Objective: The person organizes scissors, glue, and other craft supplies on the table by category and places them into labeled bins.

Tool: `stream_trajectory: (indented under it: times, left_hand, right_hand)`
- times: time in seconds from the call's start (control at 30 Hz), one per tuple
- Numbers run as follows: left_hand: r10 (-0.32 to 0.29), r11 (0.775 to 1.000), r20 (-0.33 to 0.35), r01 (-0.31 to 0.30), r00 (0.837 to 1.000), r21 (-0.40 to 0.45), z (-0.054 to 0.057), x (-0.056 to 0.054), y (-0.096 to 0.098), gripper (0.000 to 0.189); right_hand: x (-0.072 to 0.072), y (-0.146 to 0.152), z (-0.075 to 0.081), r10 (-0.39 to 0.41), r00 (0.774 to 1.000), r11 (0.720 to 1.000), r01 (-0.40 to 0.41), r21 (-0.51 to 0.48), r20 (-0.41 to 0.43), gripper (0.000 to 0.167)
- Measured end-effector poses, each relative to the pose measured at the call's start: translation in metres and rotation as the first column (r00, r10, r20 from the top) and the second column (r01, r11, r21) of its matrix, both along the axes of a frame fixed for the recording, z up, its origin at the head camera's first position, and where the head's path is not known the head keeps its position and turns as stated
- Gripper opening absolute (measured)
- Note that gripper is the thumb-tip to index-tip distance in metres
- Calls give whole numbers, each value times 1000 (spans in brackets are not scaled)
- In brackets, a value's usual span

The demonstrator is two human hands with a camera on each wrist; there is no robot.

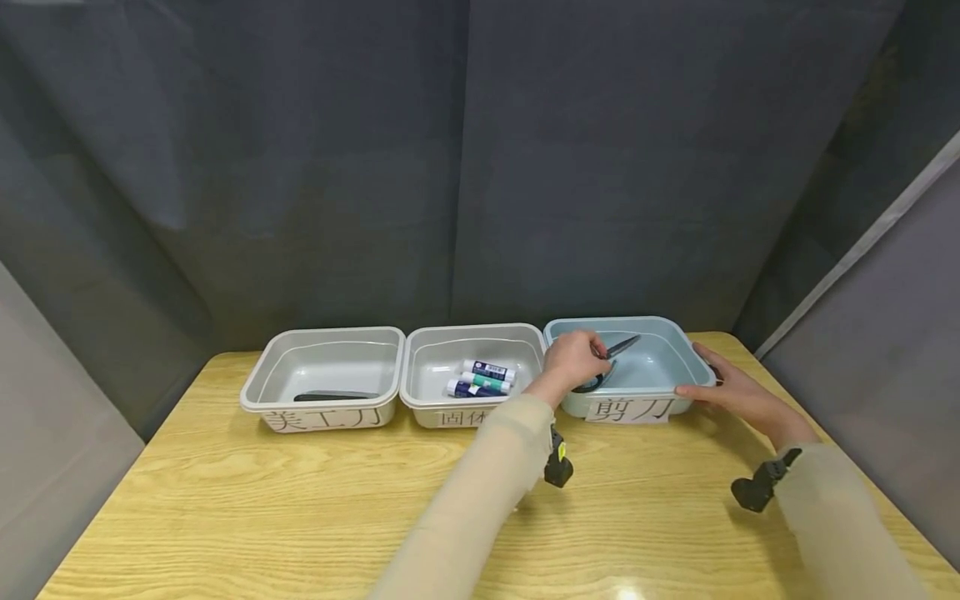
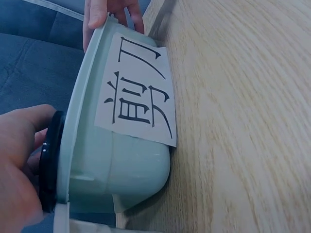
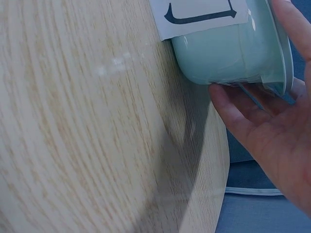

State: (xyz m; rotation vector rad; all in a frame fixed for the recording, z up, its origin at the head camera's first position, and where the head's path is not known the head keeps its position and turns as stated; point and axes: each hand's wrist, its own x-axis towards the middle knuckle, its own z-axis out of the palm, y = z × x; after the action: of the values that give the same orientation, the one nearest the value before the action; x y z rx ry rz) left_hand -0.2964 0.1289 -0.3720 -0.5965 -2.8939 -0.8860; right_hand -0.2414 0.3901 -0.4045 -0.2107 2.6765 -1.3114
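My left hand (image 1: 576,360) reaches over the near left part of a pale blue plastic bin (image 1: 663,354) and pinches a pair of scissors (image 1: 624,345), blades pointing to the back right. Just below those fingers a black scissor handle (image 1: 588,385) shows inside the bin by the front wall. In the left wrist view a black handle loop (image 2: 51,162) stands at the rim beside the palm. At the bin's right end, my right hand (image 1: 731,390) holds the corner, thumb along the front rim and fingers round the end wall. A handwritten paper label (image 1: 628,410) is stuck on the front.
A middle grey bin (image 1: 423,350) holds several glue sticks (image 1: 486,379). The left grey bin (image 1: 262,367) holds dark, narrow utility knives (image 1: 333,396). All three bins stand in a row at the back of the wooden table (image 1: 300,508), before a dark curtain (image 1: 337,167).
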Motion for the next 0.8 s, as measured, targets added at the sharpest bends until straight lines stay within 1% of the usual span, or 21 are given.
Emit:
stream_trajectory:
  times: [0.1, 0.2, 0.33, 0.43, 0.5, 0.6, 0.73, 0.8]
  left_hand:
    - [-13, 1000, -22, 13, 1000, 22, -1, -1, 1, 8]
    - [-53, 998, -55, 55, 997, 34, -2, -2, 2, 9]
    - [-126, 991, -118, 130, 985, 30, -4, -4, 4, 9]
    - [-163, 983, -143, 172, 976, 56, -5, -4, 6, 8]
    - [-169, 980, -148, 182, 974, 80, -6, -4, 7, 9]
    - [-177, 976, -126, 190, 976, 103, -7, -2, 7, 10]
    - [-178, 980, -114, 187, 977, 74, -14, -1, 7, 10]
    - [-166, 983, -120, 174, 979, 56, -17, -2, 8, 9]
  right_hand:
    - [1, 0, 0, -2, 1000, 1000, 2, -7, 5, 91]
    - [2, -1, 0, 1, 1000, 1000, -1, -14, 12, 92]
    - [2, -2, 1, -9, 1000, 1000, 9, -8, 24, 92]
    - [2, -1, 1, -10, 1000, 1000, 10, -6, 25, 93]
    - [1, -2, 1, -10, 1000, 1000, 10, -4, 22, 93]
    - [1, -2, -1, -6, 1000, 1000, 6, -15, 23, 93]
    - [1, -4, -2, -7, 1000, 1000, 8, -16, 29, 94]
    - [1, -5, -2, -12, 999, 1000, 12, -11, 31, 94]
